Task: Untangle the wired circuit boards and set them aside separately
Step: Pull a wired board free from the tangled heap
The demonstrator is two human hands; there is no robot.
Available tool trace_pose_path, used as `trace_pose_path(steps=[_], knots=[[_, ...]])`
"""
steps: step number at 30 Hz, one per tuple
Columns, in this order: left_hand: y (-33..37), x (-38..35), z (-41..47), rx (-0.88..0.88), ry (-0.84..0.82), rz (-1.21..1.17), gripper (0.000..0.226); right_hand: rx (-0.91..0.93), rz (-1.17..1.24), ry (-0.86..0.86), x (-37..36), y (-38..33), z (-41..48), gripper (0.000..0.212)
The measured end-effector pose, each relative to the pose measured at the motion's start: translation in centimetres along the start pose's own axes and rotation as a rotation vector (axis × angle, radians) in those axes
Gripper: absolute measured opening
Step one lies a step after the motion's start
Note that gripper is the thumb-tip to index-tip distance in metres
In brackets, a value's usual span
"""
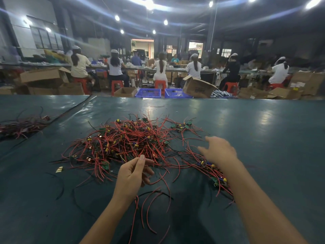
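A dim factory hall stretched behind a broad dark-green table (263, 129), with capped workers (115, 66) seated on red stools (117, 85) at long benches. Open cardboard boxes (198, 87) and two blue crates (148, 93) stood past the table's far edge, their contents unclear. The tangle of red-wired circuit boards (126, 140) lay mid-table, a smaller bunch (211, 169) just right. The right hand (218, 150) hovered there, blurred, fingers spread. The left hand (135, 173) curled at the tangle's near edge; whether it pinched a wire could not be told.
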State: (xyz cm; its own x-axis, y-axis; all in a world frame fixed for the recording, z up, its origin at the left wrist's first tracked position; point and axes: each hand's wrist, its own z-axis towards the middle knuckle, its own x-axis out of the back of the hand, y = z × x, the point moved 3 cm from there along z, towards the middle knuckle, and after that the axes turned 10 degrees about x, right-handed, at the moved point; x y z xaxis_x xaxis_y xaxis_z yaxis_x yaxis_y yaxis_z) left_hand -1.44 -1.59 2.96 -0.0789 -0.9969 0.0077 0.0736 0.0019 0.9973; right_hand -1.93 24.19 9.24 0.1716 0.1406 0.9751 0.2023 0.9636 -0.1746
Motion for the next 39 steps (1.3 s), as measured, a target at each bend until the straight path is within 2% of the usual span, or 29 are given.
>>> trace_pose_path(steps=[1,3,6,8,9,13,15,18,20,22,25,30,33,37,39], knots=[[0.0,0.1,0.1,-0.01,0.012,0.02,0.039,0.01,-0.028,-0.019,-0.7,-0.7,-0.2,0.05],[-0.1,0.6,0.1,-0.07,0.081,0.124,0.036,0.064,0.024,0.056,-1.8,-2.6,-0.6,0.048],[-0.3,1.9,0.4,-0.225,0.259,0.526,0.025,0.178,0.283,0.191,-3.6,-6.5,-2.2,0.044],[-0.4,2.7,0.6,-0.259,0.321,0.705,0.009,0.238,0.408,0.204,-5.2,-8.8,-3.1,0.043],[-0.7,2.9,0.9,-0.231,0.332,0.79,0.011,0.25,0.438,0.191,-6.0,-9.6,-3.5,0.044],[-3.1,4.3,2.2,0.04,0.293,1.2,0.055,0.262,0.462,0.12,-9.2,-11.3,-4.4,0.045],[-3.8,5.5,2.7,0.148,0.302,1.259,0.064,0.264,0.511,0.109,-10.2,-11.4,-4.8,0.043],[-3.7,7.2,3.2,0.174,0.421,1.223,0.064,0.285,0.553,0.119,-10.9,-11.0,-5.1,0.042],[-3.2,8.0,3.2,0.117,0.546,1.155,0.059,0.277,0.599,0.135,-10.9,-10.7,-5.3,0.041],[-3.1,8.9,3.4,0.139,0.593,1.116,0.05,0.268,0.622,0.139,-11.0,-10.4,-5.3,0.041],[-3.8,9.8,3.7,0.274,0.511,1.174,0.04,0.254,0.639,0.135,-11.2,-10.3,-5.4,0.04],[-3.2,9.4,3.5,0.195,0.524,0.994,0.02,0.252,0.641,0.133,-11.3,-10.3,-5.4,0.039],[-2.6,8.5,2.9,0.182,0.505,0.763,0.013,0.256,0.666,0.163,-11.2,-10.3,-5.5,0.038],[-1.8,6.3,2.1,0.112,0.442,0.435,0.016,0.289,0.697,0.237,-10.7,-10.8,-5.8,0.035],[-1.6,5.0,1.9,0.075,0.42,0.298,0.008,0.319,0.751,0.281,-10.3,-11.1,-6.1,0.031]])
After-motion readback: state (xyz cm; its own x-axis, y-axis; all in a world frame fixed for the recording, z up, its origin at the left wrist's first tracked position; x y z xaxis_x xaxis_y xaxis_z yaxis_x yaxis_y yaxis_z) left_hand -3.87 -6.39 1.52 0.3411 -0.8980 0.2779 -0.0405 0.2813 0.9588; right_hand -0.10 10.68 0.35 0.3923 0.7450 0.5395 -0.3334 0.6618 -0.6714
